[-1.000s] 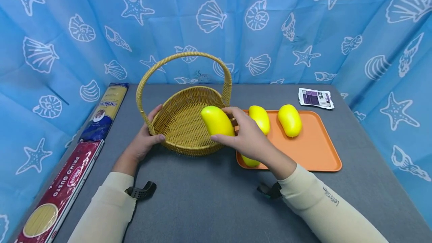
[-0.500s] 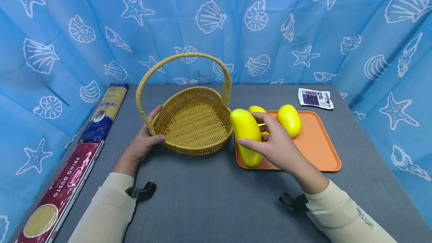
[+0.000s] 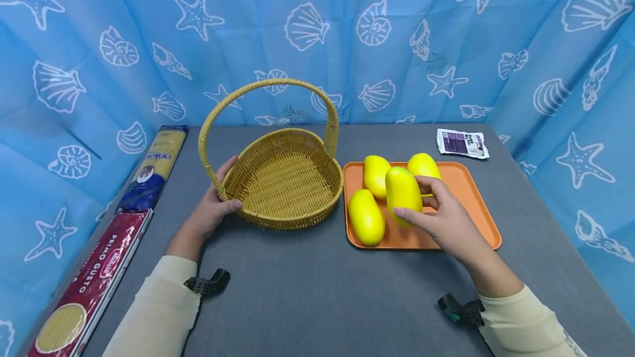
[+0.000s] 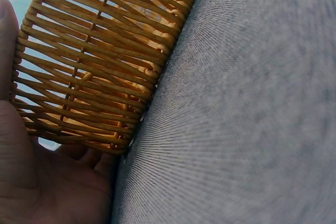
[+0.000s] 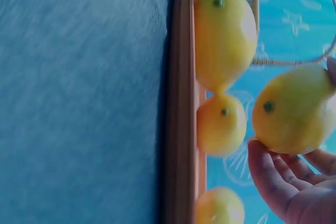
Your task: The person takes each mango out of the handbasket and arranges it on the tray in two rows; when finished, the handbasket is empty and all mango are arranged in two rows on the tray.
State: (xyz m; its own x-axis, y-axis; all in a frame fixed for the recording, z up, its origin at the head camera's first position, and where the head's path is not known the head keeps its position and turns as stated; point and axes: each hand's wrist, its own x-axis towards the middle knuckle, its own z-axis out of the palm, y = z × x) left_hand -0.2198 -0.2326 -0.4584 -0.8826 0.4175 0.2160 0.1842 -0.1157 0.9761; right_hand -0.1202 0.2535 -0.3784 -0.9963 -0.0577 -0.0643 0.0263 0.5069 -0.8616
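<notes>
A yellow mango [image 3: 403,194] is held up over the orange tray [image 3: 458,203] by my right hand [image 3: 444,214], thumb on the near side and fingers behind. In the right wrist view this mango [image 5: 294,108] hangs apart from the ones on the tray. Three other mangoes lie there: one at the front left [image 3: 366,217], one behind it [image 3: 376,175], and one at the back [image 3: 424,165], partly covered by the held one. My left hand [image 3: 213,208] grips the left side of the wicker basket [image 3: 283,216], thumb over its rim. Nothing lies on the basket's woven floor.
Along the left edge of the grey table [image 3: 297,296] lie a red pasta pack [image 3: 99,274] and a blue-and-gold pack [image 3: 154,167]. A small white-and-purple packet [image 3: 463,143] sits behind the tray. The basket's tall handle [image 3: 270,82] arches upward, before a blue curtain [image 3: 317,43].
My right hand has carried the mango rightward from over the basket's right side to above the tray. The left hand and basket have stayed in place.
</notes>
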